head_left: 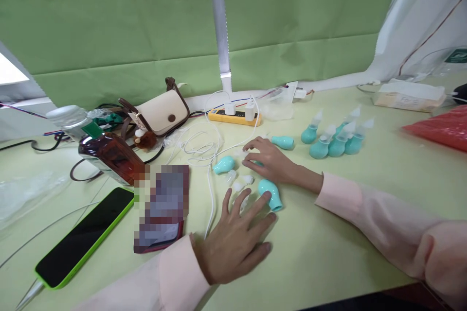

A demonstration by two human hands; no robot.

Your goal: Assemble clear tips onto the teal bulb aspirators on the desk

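Observation:
My left hand (239, 238) lies low over the table with its fingers spread. Its index fingertip rests on or just above a teal squeeze bulb (269, 192). Further back, my right hand (272, 160) reaches in from the right, fingers bent and apart, nothing visibly gripped. Part of a teal piece shows beneath it. Small clear plastic tips (242, 183) lie between the hands. Two more loose bulbs are near: one teal bulb (224, 164) to the left, another bulb (283, 143) behind my right hand. Several bulbs fitted with clear tips (337, 146) stand upright at the right.
A yellow power strip (233, 116) with white chargers and coiled cable (200, 143) lies behind. At left are a green-edged phone (85, 238), a dark red phone (164, 209), an amber bottle (113, 155) and a cream handbag (164, 114). A red bag (441, 126) lies far right.

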